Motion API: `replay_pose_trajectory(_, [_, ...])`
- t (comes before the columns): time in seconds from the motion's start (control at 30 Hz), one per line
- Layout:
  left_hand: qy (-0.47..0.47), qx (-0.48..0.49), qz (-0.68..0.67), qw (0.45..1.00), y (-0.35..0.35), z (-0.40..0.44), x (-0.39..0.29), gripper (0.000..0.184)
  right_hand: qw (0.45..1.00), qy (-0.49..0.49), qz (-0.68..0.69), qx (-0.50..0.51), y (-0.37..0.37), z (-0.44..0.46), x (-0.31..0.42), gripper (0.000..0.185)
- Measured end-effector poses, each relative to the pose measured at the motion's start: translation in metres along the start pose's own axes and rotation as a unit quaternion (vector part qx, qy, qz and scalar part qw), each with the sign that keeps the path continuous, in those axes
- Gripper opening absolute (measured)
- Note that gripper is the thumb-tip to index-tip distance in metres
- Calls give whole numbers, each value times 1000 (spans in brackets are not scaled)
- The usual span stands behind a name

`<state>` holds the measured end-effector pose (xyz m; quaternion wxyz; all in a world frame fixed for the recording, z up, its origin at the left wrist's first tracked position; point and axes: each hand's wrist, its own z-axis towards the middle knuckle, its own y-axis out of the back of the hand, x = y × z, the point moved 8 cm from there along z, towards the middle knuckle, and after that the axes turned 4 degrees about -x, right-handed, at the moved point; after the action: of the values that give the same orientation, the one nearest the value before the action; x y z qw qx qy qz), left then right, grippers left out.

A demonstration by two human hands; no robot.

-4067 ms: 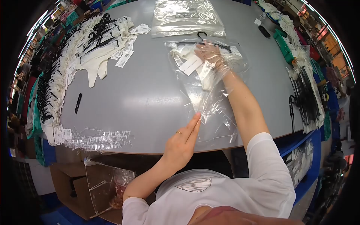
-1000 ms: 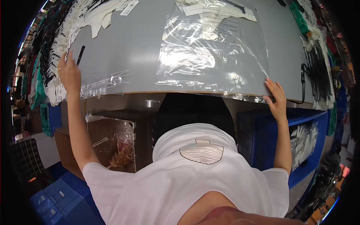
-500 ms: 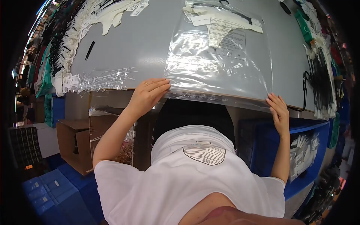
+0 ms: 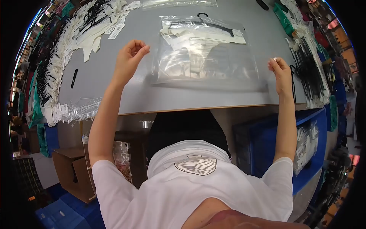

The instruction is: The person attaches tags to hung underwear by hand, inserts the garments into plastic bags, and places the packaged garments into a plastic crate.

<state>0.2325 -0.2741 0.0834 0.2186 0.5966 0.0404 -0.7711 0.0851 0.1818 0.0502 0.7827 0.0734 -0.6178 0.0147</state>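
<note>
A clear plastic bag (image 4: 213,70) lies on the grey table in front of me. Inside it is a cream garment (image 4: 177,37) on a black hanger (image 4: 202,16), and a printed text panel shows on the plastic. My left hand (image 4: 130,60) hovers left of the bag, apart from it, fingers curled and the thumb a little away from them; nothing shows in it. To the bag's right is my right hand (image 4: 281,74), thumb and fingers pinched together. A tiny whitish spot shows at its fingertips, too small to name.
Cream garments on black hangers (image 4: 89,34) line the table's left side, near a black pen (image 4: 74,78) and a pile of clear plastic fasteners (image 4: 82,110). More hangers (image 4: 310,72) lie at right. Below stand a cardboard box (image 4: 70,171) and a blue bin (image 4: 263,141).
The bag's near edge has moved from the table's front edge farther onto the table. Both hands have let go of that edge and moved up and outward.
</note>
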Motion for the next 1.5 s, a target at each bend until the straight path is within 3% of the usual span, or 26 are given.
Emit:
replay_pose_trajectory(0.43, [-1, -130, 72, 989, -6, 67, 42, 17, 989, -93, -39, -106, -27, 68, -33, 15])
replay_pose_trajectory(1.1, [-20, -126, 139, 982, -13, 91, 47, 19, 965, -30, -242, -101, -33, 107, -40, 23])
replay_pose_trajectory(1.5, [37, -127, 195, 972, -12, 112, 81, 22, 928, -49, -366, -51, -45, 135, -72, 29])
